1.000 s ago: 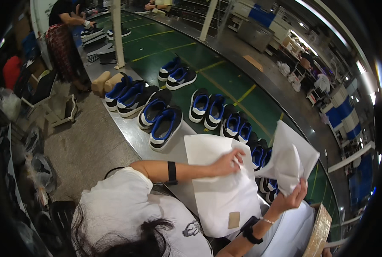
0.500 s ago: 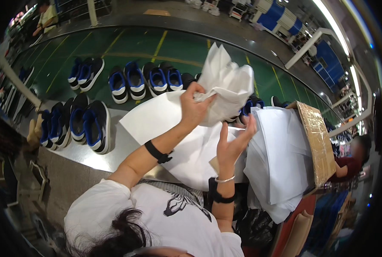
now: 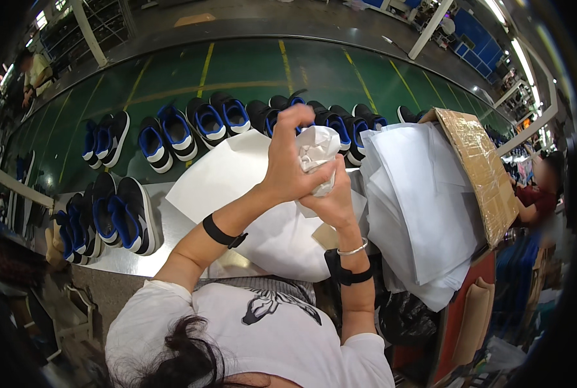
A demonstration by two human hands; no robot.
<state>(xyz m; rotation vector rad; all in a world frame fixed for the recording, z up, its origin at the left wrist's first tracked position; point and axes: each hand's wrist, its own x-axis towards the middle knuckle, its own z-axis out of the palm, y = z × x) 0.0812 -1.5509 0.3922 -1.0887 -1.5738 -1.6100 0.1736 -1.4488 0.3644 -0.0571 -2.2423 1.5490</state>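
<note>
Crumpled ball of white tissue paper [image 3: 319, 155] is held mid-air above the metal table edge [image 3: 172, 233], clamped between both hands. Left hand [image 3: 288, 161] is wrapped over it from 9 o'clock, fingers curled tight; right hand [image 3: 332, 200] is cupped beneath at 5 o'clock. Flat white paper sheet [image 3: 236, 174] lies below. Stack of white sheets [image 3: 424, 194] sits at 3 o'clock; blue-and-black shoes [image 3: 172, 132] are lined up from 9 to 12 o'clock.

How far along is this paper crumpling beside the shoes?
Done: the sheet is already a tight paper ball, no longer flat as it was a second ago. In hand: the left hand presses on top of it and the right hand cups it from below. Left: the ball is in no shoe; the blue and black shoes wait on the belt, and a stack of flat sheets remains.
</note>
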